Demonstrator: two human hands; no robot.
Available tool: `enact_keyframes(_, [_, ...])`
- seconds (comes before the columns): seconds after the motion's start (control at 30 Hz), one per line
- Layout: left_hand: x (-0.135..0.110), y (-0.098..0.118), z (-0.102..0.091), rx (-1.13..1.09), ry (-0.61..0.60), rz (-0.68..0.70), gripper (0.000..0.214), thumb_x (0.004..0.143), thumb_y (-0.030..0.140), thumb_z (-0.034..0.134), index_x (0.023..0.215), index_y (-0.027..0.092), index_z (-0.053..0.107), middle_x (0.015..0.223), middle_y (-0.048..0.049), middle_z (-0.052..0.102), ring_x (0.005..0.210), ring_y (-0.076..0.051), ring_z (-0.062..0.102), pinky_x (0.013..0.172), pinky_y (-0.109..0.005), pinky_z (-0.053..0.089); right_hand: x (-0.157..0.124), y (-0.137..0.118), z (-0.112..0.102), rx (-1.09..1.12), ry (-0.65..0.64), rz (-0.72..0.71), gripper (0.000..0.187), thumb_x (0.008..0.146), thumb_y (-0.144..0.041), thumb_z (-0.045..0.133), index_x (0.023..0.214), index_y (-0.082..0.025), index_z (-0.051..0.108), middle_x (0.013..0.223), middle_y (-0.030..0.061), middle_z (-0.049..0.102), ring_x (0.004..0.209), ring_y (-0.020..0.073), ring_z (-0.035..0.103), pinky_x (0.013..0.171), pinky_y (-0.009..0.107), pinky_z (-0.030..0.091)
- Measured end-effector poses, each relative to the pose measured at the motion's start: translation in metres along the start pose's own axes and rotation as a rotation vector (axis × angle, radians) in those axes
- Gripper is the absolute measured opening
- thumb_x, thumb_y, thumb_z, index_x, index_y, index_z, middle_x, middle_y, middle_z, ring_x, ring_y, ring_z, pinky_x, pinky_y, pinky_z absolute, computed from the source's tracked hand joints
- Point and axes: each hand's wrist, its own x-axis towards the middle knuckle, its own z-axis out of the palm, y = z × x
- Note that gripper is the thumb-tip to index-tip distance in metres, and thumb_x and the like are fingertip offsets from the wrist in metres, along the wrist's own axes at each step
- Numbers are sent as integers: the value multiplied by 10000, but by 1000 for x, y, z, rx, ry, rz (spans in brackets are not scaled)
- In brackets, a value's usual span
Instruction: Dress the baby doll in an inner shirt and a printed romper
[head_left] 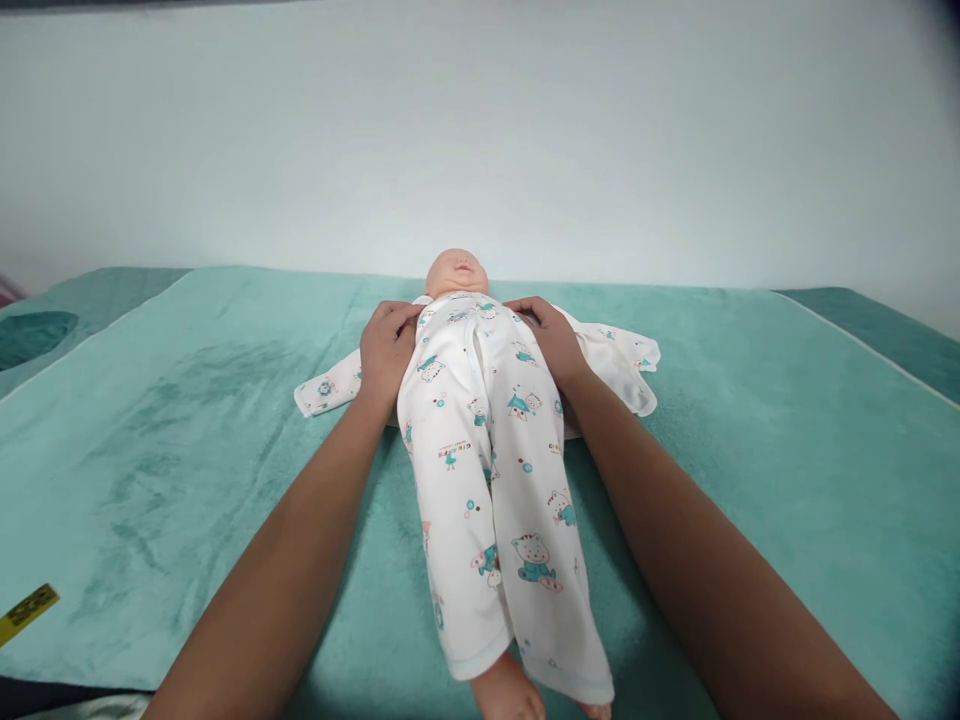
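A baby doll (456, 271) lies on its back on a teal blanket (187, 420), feet toward me, wearing white trousers (487, 480) printed with small teal animals. An open white printed top (622, 360) is spread under it, sleeves out to both sides. My left hand (386, 345) grips the trousers' waistband at the doll's side, fingers curled. My right hand (551, 335) holds the waistband on the other side, fingers also curled. One bare doll foot (506, 690) sticks out of a trouser leg near the bottom edge.
The blanket covers a wide padded table against a pale wall (480, 130). A darker teal surface (885, 330) shows at the far right and far left. A yellow tag (26, 612) lies at the blanket's front left edge.
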Motion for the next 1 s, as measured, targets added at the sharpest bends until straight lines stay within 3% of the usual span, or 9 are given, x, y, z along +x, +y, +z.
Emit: enact_keyframes(1.0, [-1, 2, 0, -16, -4, -12, 251, 850, 180, 490, 920, 218, 727, 1007, -20, 654, 936, -162, 606, 877, -293, 454, -1, -1, 1, 4, 7, -15, 219, 834, -301, 506, 957, -218, 667, 1045, 30, 699, 1007, 207, 591, 899, 373, 430])
